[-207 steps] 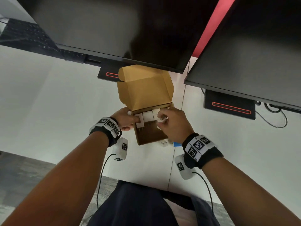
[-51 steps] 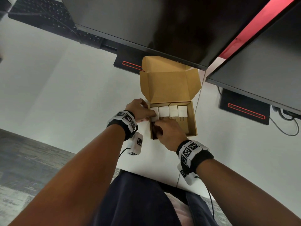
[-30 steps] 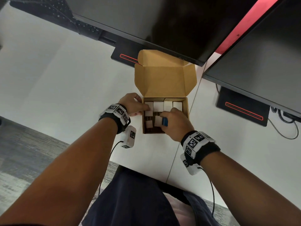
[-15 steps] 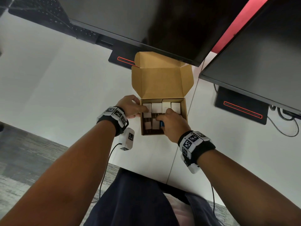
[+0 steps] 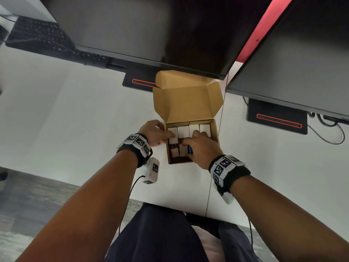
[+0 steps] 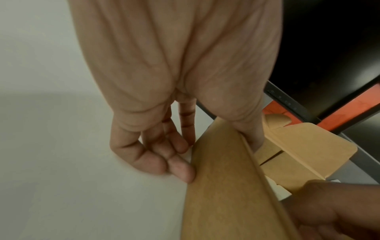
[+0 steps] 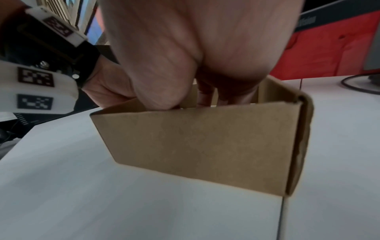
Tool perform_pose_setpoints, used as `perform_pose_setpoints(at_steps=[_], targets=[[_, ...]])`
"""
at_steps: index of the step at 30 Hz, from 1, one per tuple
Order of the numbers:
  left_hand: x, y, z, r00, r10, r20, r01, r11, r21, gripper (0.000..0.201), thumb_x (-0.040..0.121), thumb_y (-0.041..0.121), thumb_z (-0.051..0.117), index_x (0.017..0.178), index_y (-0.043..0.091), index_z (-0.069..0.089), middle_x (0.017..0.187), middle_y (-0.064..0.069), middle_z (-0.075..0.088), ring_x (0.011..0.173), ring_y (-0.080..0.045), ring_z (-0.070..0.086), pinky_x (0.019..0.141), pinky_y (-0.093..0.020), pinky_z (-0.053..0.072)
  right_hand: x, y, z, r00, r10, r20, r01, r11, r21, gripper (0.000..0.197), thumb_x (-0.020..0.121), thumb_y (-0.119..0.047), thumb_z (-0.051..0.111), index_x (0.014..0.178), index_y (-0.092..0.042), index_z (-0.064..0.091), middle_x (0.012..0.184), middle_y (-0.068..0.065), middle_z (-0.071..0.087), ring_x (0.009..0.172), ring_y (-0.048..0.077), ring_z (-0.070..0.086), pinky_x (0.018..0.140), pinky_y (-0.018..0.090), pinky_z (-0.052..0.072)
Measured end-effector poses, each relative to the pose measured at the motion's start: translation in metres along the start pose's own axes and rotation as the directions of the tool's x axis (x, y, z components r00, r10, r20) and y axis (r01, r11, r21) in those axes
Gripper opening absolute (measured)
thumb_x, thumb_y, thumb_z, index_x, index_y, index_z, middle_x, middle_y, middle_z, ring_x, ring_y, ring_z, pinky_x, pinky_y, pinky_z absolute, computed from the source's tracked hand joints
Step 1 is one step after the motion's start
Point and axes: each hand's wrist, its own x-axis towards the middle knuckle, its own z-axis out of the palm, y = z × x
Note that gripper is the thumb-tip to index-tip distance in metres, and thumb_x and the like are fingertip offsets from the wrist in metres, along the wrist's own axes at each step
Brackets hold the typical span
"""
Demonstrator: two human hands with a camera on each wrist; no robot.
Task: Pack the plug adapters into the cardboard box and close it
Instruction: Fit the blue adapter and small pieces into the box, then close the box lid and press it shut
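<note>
The brown cardboard box (image 5: 215,136) stands on the white desk with its lid (image 5: 188,103) upright at the back. White plug adapters (image 5: 183,131) fill its back row, and two more (image 5: 175,152) lie in the front row. My left hand (image 5: 154,132) pinches the box's left wall, fingers (image 6: 180,172) outside on the wall (image 6: 222,186) and thumb inside. My right hand (image 5: 201,147) reaches into the box and grips a blue adapter (image 5: 189,150) beside the front-row ones. In the right wrist view the front wall (image 7: 201,142) hides its fingertips.
Two dark monitors (image 5: 151,29) overhang the desk just behind the box lid. Their black bases (image 5: 276,118) sit left and right of it. A keyboard (image 5: 39,38) lies far left and cables (image 5: 328,133) far right. The desk's front edge is close to my body.
The back row filled and white adapters went into the front row. My right hand brought a blue adapter in and has sunk lower into the box. The left hand stays on the wall.
</note>
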Motion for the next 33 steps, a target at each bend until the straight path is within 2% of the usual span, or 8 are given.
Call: perform_pose_setpoints(at_steps=[12, 14, 16, 20, 22, 25, 29, 33], targets=[[-0.003, 0.008, -0.004, 0.994, 0.033, 0.103, -0.033, 0.999, -0.002, 0.054, 0.078, 0.035, 0.089, 0.119, 0.029, 0.055, 0.078, -0.006, 0.061, 0.057, -0.016, 0.05, 0.064, -0.034, 0.045, -0.009, 0.003, 0.005, 0.996, 0.084, -0.028, -0.076, 0.975, 0.21, 0.034, 0.091, -0.034, 0.066, 0.124, -0.029, 0.065, 0.113, 0.004, 0.055, 0.106, 0.027, 0.055, 0.086, 0.046, 0.056], [-0.007, 0.015, -0.005, 0.992, 0.082, 0.101, -0.08, 0.996, -0.027, 0.055, 0.086, 0.031, 0.084, 0.131, 0.033, 0.053, 0.087, -0.004, 0.059, 0.07, -0.018, 0.054, 0.061, -0.031, 0.046, -0.016, 0.006, 0.004, 0.997, 0.069, -0.045, -0.054, 0.958, 0.28, 0.034, 0.092, -0.037, 0.065, 0.125, -0.028, 0.065, 0.112, 0.003, 0.056, 0.104, 0.025, 0.056, 0.087, 0.044, 0.055], [-0.014, 0.023, -0.008, 0.996, 0.083, 0.044, -0.079, 0.994, -0.073, 0.05, 0.091, 0.03, 0.078, 0.136, 0.033, 0.056, 0.113, -0.002, 0.065, 0.105, -0.023, 0.062, 0.081, -0.037, 0.05, -0.022, 0.008, 0.001, 0.989, 0.071, -0.131, -0.026, 0.948, 0.317, 0.03, 0.093, -0.04, 0.064, 0.121, -0.028, 0.065, 0.109, 0.0, 0.057, 0.099, 0.021, 0.058, 0.082, 0.042, 0.056], [-0.017, 0.023, -0.015, 1.0, 0.004, -0.009, -0.005, 0.986, -0.165, 0.025, 0.096, 0.024, 0.066, 0.121, 0.029, 0.069, 0.126, 0.004, 0.071, 0.124, -0.024, 0.065, 0.085, -0.038, 0.047, -0.029, 0.022, -0.015, 0.84, 0.325, -0.434, -0.124, 0.895, 0.428, 0.03, 0.094, -0.048, 0.057, 0.109, -0.023, 0.064, 0.102, 0.0, 0.062, 0.08, 0.012, 0.058, 0.071, 0.031, 0.052], [-0.021, 0.02, -0.014, 1.0, -0.011, 0.009, 0.013, 0.988, -0.157, 0.019, 0.099, 0.02, 0.062, 0.115, 0.028, 0.07, 0.121, 0.006, 0.074, 0.118, -0.022, 0.068, 0.086, -0.039, 0.048, -0.027, 0.035, -0.026, 0.76, 0.51, -0.402, -0.185, 0.763, 0.619, 0.043, 0.091, -0.051, 0.06, 0.122, -0.022, 0.059, 0.119, 0.005, 0.061, 0.097, 0.017, 0.06, 0.081, 0.033, 0.053], [-0.032, 0.011, -0.007, 1.0, -0.01, 0.019, 0.011, 0.997, -0.072, 0.017, 0.101, 0.02, 0.059, 0.11, 0.026, 0.071, 0.112, 0.007, 0.074, 0.111, -0.02, 0.069, 0.084, -0.038, 0.048, -0.025, 0.046, -0.042, 0.836, 0.541, -0.089, -0.223, 0.484, 0.846, 0.07, 0.09, -0.054, 0.065, 0.149, -0.027, 0.039, 0.149, 0.003, 0.048, 0.121, 0.02, 0.054, 0.093, 0.034, 0.046], [-0.047, -0.01, -0.004, 0.993, -0.06, 0.104, 0.072, 0.991, -0.116, 0.016, 0.102, 0.017, 0.054, 0.106, 0.022, 0.068, 0.107, 0.001, 0.074, 0.103, -0.025, 0.069, 0.081, -0.037, 0.047, -0.028, 0.044, -0.047, 0.946, 0.325, 0.009, -0.181, 0.503, 0.845, 0.066, 0.094, -0.05, 0.062, 0.152, -0.036, 0.034, 0.142, -0.014, 0.048, 0.117, 0.014, 0.053, 0.097, 0.031, 0.042], [-0.058, -0.021, -0.016, 0.997, -0.044, 0.067, 0.058, 0.971, -0.233, 0.031, 0.103, 0.01, 0.045, 0.099, 0.024, 0.072, 0.102, -0.006, 0.07, 0.082, -0.024, 0.06, 0.06, -0.029, 0.039, -0.029, 0.034, -0.045, 0.964, 0.253, 0.085, -0.196, 0.455, 0.869, 0.059, 0.083, -0.069, 0.053, 0.135, -0.04, 0.052, 0.12, -0.012, 0.066, 0.117, 0.019, 0.059, 0.105, 0.052, 0.047]])
